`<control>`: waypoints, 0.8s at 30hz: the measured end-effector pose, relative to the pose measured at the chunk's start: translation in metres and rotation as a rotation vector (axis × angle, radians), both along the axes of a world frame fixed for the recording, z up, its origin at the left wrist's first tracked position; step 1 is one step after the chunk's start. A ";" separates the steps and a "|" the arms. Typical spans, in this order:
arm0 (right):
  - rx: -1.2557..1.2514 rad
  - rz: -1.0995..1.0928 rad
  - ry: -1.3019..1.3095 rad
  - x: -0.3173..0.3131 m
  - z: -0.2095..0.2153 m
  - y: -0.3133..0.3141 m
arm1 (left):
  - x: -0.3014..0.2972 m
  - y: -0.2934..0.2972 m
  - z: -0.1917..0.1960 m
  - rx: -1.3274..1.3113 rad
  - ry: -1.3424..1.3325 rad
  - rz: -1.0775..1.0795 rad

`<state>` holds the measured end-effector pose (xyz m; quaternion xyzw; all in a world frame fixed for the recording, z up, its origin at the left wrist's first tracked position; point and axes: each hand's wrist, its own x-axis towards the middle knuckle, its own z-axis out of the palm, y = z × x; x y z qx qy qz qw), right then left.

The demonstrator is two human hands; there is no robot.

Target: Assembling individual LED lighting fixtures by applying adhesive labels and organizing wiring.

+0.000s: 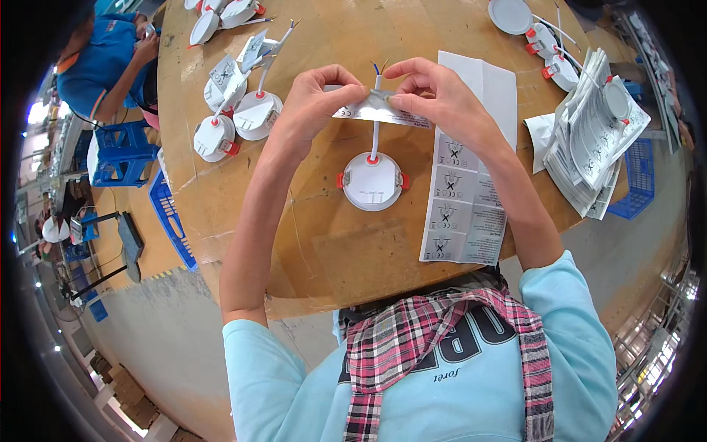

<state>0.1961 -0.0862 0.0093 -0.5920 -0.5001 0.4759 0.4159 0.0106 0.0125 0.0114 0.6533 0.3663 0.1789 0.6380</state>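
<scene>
A round white downlight (pixel 372 188) with red side clips lies on the table in front of me, its white cable (pixel 375 138) running away from me. Thumb and fingers of my left hand (pixel 318 99) pinch a silvery-white printed label (pixel 353 112) at the cable. From the other side my right hand (pixel 436 94) pinches the same label, whose free end runs under that hand. Bare wire ends stick up just beyond my fingertips. Whether the label is stuck around the cable is hidden by my fingers. Beneath my right forearm lies a sheet of printed labels (pixel 451 193).
Several downlights (pixel 258 116) with labels on their cables sit at the left, and more downlights (pixel 541 40) at the far right. A thick stack of label sheets (pixel 589 147) rests on the right edge. Past the left edge are a blue crate (pixel 171 214) and a person in blue (pixel 103 70).
</scene>
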 end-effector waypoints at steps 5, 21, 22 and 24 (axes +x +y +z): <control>0.028 -0.002 -0.012 0.001 -0.002 -0.001 | 0.000 -0.003 0.002 -0.004 -0.031 -0.003; 0.016 0.093 -0.184 0.002 0.008 -0.011 | -0.006 -0.008 0.007 0.029 -0.086 0.012; 0.159 0.065 -0.397 0.003 0.006 -0.013 | -0.005 -0.008 0.007 0.043 -0.086 0.005; 0.303 0.037 -0.610 0.005 0.008 -0.013 | -0.004 -0.008 0.009 0.056 -0.087 0.000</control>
